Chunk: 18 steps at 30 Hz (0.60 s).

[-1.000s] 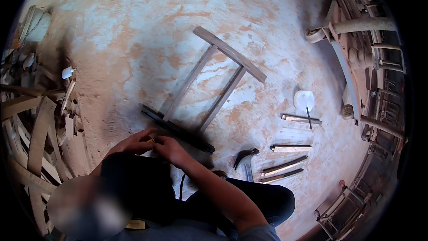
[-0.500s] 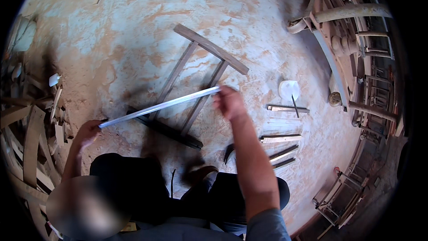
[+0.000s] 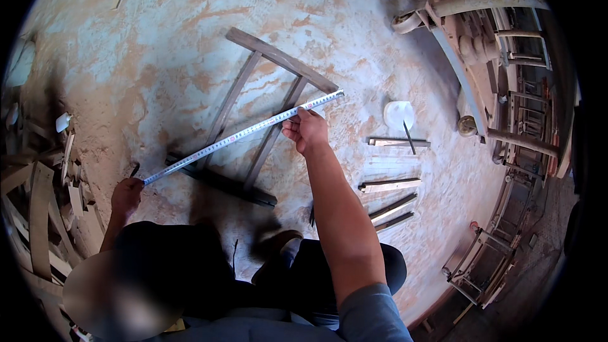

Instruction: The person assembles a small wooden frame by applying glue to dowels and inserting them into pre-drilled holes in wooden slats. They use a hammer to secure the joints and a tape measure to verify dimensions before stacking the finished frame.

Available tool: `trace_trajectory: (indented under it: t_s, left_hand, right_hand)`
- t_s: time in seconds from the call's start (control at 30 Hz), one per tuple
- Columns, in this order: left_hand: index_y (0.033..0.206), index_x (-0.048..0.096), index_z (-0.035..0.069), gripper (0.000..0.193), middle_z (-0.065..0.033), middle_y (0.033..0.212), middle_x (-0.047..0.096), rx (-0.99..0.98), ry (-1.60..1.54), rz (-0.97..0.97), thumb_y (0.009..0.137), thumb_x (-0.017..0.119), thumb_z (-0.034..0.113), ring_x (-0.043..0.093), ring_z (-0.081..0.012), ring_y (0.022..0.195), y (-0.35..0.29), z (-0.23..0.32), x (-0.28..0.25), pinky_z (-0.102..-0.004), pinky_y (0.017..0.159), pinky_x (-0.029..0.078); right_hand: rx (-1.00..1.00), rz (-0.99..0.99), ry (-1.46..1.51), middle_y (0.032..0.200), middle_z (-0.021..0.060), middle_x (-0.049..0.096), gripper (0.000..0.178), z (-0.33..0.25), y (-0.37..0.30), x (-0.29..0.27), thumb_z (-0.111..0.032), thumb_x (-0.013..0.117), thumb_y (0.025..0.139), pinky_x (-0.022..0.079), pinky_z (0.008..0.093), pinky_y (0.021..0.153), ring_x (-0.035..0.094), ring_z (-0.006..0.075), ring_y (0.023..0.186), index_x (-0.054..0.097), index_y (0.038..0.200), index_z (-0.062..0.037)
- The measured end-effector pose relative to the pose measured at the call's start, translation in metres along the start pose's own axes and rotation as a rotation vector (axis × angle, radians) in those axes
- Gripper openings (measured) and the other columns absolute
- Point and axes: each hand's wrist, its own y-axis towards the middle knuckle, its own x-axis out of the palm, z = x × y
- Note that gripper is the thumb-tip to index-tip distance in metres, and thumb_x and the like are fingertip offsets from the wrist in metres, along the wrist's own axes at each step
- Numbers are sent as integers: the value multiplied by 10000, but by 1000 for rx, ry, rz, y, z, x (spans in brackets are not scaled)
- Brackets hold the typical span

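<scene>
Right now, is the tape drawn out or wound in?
Drawn out: the tape runs straight from the left hand past the right hand.

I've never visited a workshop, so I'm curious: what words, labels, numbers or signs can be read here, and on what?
Long, thin white measuring tape between left hand and right hand: dark and red printed marks, too small to read surely.
Brown wooden frame: no writing visible.
Elsewhere: no readable text.
</scene>
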Motion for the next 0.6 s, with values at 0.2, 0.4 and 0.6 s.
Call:
trace_trajectory:
  t_s: [0.2,0.4,0.6]
  left_hand:
    - [937,704,36,219,-137,757,649,-6,85,47,888,614,230,639,-268,721,-10,19,4,-384,657,481]
    - [954,700,34,252,-188,897,664,-52,158,59,886,615,262,630,-360,880,-9,25,9,-421,762,478]
    - [961,698,40,239,-189,911,664,-28,194,54,892,606,250,630,-366,887,-16,51,1,-420,767,482]
  right_hand:
    - [8,55,-151,780,81,613,194,-9,9,7,-207,490,992,497,324,441,593,179,565,559,1003,-25]
    - [26,45,-243,754,59,617,184,-14,14,8,-222,498,989,494,333,472,578,168,546,561,980,-50]
    - [52,104,-262,753,54,635,180,-15,15,9,-233,510,985,465,332,450,566,159,527,567,981,-62]
